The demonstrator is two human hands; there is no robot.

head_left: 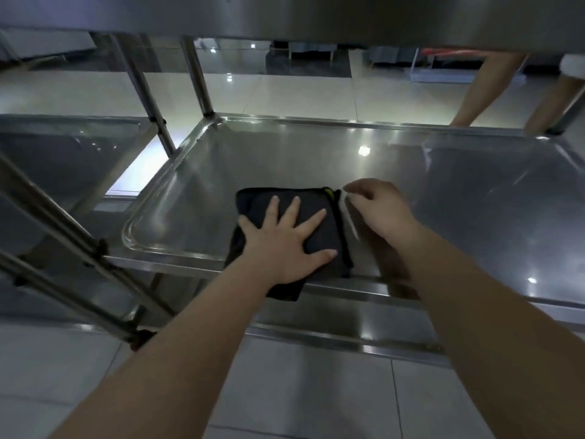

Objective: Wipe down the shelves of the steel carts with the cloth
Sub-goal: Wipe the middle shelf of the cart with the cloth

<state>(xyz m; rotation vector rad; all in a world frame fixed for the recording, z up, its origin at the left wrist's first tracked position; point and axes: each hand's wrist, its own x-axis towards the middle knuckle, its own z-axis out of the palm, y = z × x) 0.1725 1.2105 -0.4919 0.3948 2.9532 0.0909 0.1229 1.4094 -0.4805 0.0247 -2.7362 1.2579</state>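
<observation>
From the head view, I am seeing both bare forearms reaching forward and down, under the upper shelf (316, 17), to the middle shelf (443, 185) of the steel cart. The left hand (285, 245) is lying palm down on the dark folded cloth (311, 196), fingers straight and spread wide, thumb pointing right. The cloth is lying near the shelf's front edge, its near end hanging over the rim. The right hand (376, 210) is hovering just beside the cloth's right edge, wrist bent, fingers curled; I cannot tell whether they are pinching the cloth's far corner. A second cart (63, 153) is standing to the left, and a person's bare legs (484, 90) are showing beyond the shelf.
</observation>
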